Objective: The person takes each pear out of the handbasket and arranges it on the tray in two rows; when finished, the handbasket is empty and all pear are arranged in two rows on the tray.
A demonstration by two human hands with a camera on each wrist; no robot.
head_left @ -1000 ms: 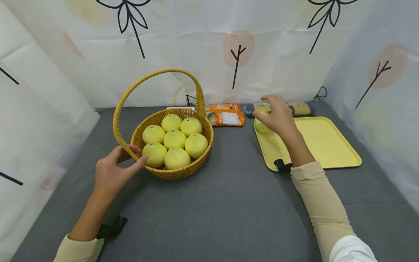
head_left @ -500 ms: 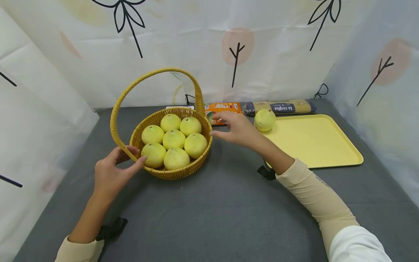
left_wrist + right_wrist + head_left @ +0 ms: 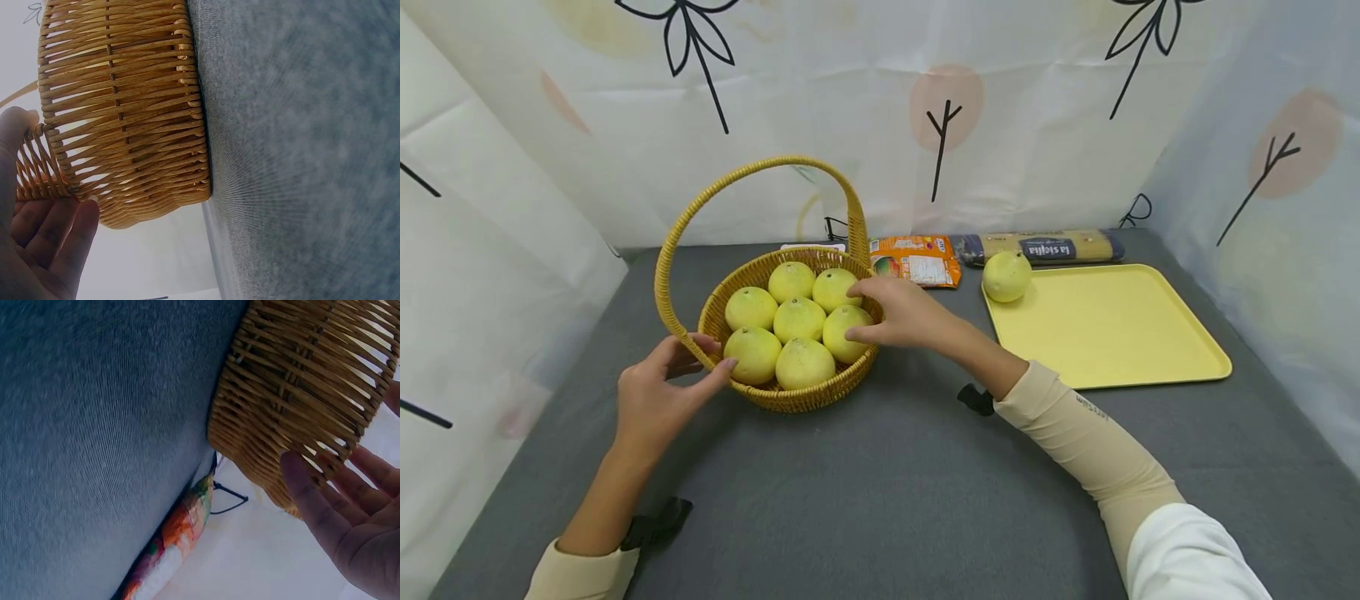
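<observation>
A yellow wicker basket (image 3: 805,402) with a tall arched handle stands on the grey table, holding several pale yellow round citrus fruits, like pomelos (image 3: 800,319). My left hand (image 3: 658,400) grips the basket where the handle meets the rim, thumb in front and fingers behind; the left wrist view shows the fingers (image 3: 56,228) against the weave. Over the right rim reaches my right hand (image 3: 902,315), fingers and thumb spread beside the rightmost pomelo (image 3: 842,333). In the right wrist view its fingers (image 3: 312,494) overlap the basket's rim. Another pomelo (image 3: 1007,276) sits on the yellow tray's back left corner.
The yellow tray (image 3: 1120,325) lies on the right of the table. Along the back wall are an orange packet (image 3: 917,260) and a long pasta pack (image 3: 1052,247). White printed sheets (image 3: 1037,150) enclose the table at the back and sides.
My right hand has left the pomelo on the tray and swung left to the basket, now over its right rim. My left hand keeps its hold in the same place.
</observation>
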